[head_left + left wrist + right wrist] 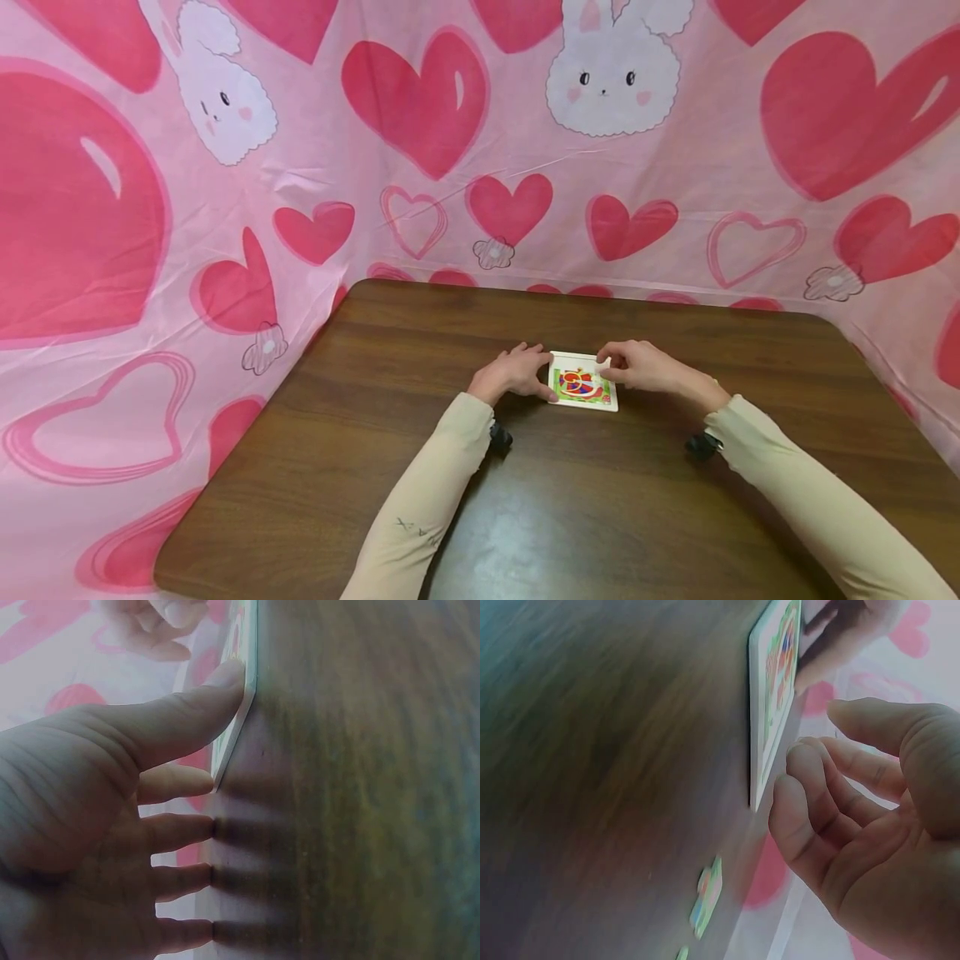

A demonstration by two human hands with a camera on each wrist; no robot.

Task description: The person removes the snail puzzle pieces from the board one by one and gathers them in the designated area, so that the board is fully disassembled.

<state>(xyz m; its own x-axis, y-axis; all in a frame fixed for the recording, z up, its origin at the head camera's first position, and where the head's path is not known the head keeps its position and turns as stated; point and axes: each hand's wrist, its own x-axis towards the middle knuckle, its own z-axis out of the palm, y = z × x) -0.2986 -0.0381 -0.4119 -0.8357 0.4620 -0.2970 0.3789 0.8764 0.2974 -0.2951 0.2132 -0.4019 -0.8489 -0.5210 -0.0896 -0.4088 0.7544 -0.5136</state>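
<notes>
A square picture board with a white rim and a colourful snail picture lies flat on the table; it looks like a jigsaw puzzle. My left hand rests at its left side. In the left wrist view, the thumb touches the board near a corner, and the straight fingers reach down to the tabletop. Over the board's right part hovers my right hand. Its fingers are loosely bent, the thumb stands apart from them, and the right wrist view shows nothing between them.
In the right wrist view, a small colourful flat piece lies on the table beside the board, with part of another green piece at the lower edge. Around the brown wooden table hangs a pink cloth with hearts and rabbits.
</notes>
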